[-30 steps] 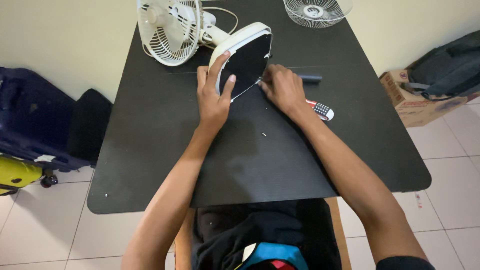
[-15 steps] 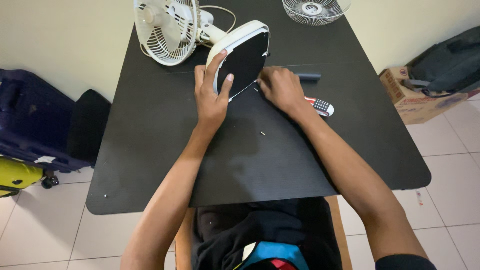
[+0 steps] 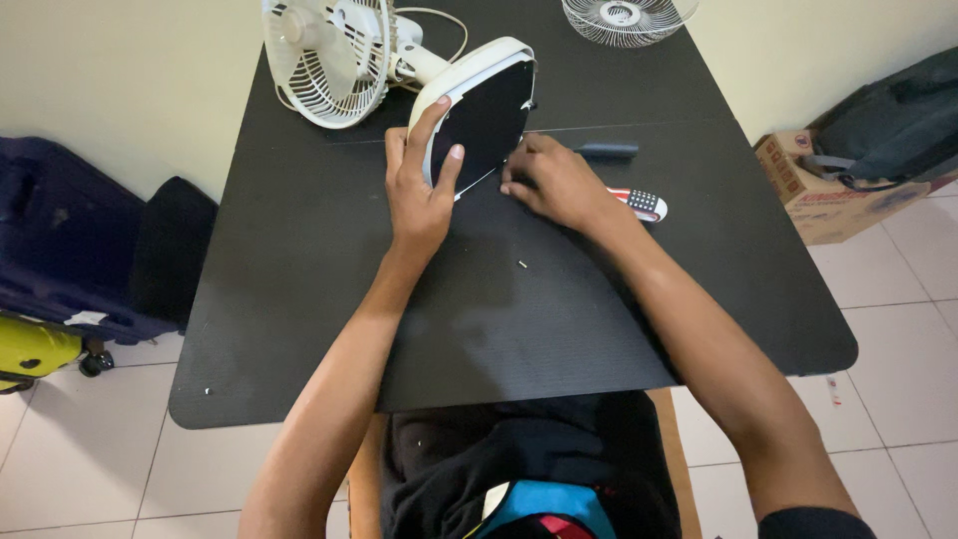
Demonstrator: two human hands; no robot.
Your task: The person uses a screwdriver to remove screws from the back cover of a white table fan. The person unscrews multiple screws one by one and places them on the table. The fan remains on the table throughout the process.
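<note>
A white desk fan (image 3: 319, 60) lies on its side at the far end of the black table (image 3: 299, 260), its dark-bottomed base (image 3: 484, 110) tipped up toward me. My left hand (image 3: 419, 195) grips the base's left rim, thumb and forefinger on either side. My right hand (image 3: 554, 185) rests on the table at the base's lower right edge, fingertips curled down together; what they touch is hidden. A screwdriver with a patterned handle (image 3: 647, 206) lies just behind my right wrist. A tiny screw (image 3: 522, 265) lies loose between my forearms.
A detached white wire grille (image 3: 629, 18) sits at the table's far right. A dark cylindrical object (image 3: 609, 151) lies behind my right hand. On the floor, a cardboard box (image 3: 798, 185) and a backpack (image 3: 888, 120) stand right, with a dark suitcase (image 3: 60, 250) left.
My right hand has slid slightly left and down along the base's lower edge, covering a small screw that lay by its fingertips. The left hand keeps its grip.
</note>
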